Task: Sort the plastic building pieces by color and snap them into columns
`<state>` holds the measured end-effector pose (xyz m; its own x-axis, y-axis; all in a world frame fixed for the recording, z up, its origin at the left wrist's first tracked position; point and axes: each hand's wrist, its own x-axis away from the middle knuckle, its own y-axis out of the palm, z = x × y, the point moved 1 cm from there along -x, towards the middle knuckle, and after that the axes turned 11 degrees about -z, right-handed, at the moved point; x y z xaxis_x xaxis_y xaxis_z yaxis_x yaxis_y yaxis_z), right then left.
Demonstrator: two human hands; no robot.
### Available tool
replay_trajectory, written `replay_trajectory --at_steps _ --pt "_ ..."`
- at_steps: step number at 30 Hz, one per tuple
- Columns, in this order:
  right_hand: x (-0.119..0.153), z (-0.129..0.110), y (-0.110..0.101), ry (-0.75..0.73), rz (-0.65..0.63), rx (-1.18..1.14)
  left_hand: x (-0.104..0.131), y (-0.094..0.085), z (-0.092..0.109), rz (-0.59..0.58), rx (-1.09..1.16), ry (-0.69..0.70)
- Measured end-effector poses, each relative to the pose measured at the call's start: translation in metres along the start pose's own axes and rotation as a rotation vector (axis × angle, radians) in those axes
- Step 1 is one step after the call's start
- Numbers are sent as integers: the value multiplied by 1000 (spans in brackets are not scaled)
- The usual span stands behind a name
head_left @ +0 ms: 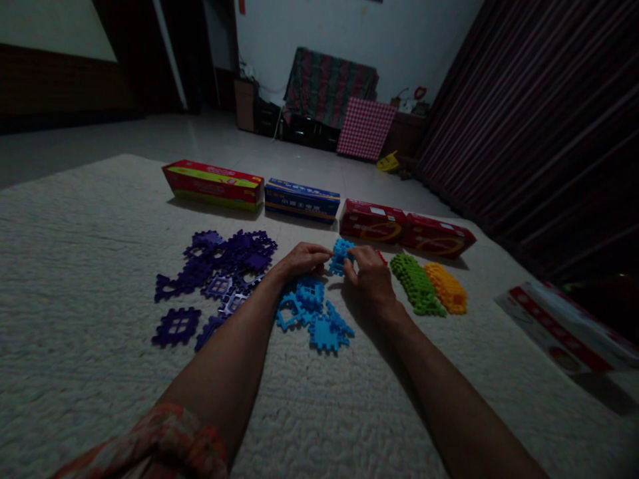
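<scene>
Between my two hands stands a small stack of light-blue interlocking plastic tiles [341,257]. The fingers of my right hand [370,276] are closed on its right side. My left hand [303,259] has its fingertips pressed to the left side; its lower fingers are partly hidden. Close below lie loose light-blue tiles [325,332], some with cut-out windows. Left of my left forearm spreads a heap of purple tiles [244,253]. Beyond my right hand are a row of green tiles [417,286] and a row of orange tiles [446,287]. A bit of red tile [382,258] peeks out behind my right hand.
Across the far side of the quilted mat [90,266] stand a red-and-yellow box [214,186], a blue box [302,201] and two red boxes [373,223]. A white-and-red package [559,326] lies at the right. Dark striped curtains [539,120] hang beyond it.
</scene>
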<state>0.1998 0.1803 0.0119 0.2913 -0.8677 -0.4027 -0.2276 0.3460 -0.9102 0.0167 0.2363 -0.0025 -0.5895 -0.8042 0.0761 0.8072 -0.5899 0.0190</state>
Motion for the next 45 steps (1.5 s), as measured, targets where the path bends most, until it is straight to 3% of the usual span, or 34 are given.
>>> replay_trajectory --at_steps 13,18,29,41,45 --pt "2 -8 0 106 -60 37 6 2 4 -78 -80 33" --pt "0 -8 -3 75 -47 105 5 1 2 -104 -82 56" --pt "-5 -1 -4 99 59 164 0 0 2 260 217 52" --pt "-5 -6 -4 122 26 132 2 -3 7 365 424 51" --pt "-3 -14 -9 -20 -49 -33 2 -7 9 423 526 95"
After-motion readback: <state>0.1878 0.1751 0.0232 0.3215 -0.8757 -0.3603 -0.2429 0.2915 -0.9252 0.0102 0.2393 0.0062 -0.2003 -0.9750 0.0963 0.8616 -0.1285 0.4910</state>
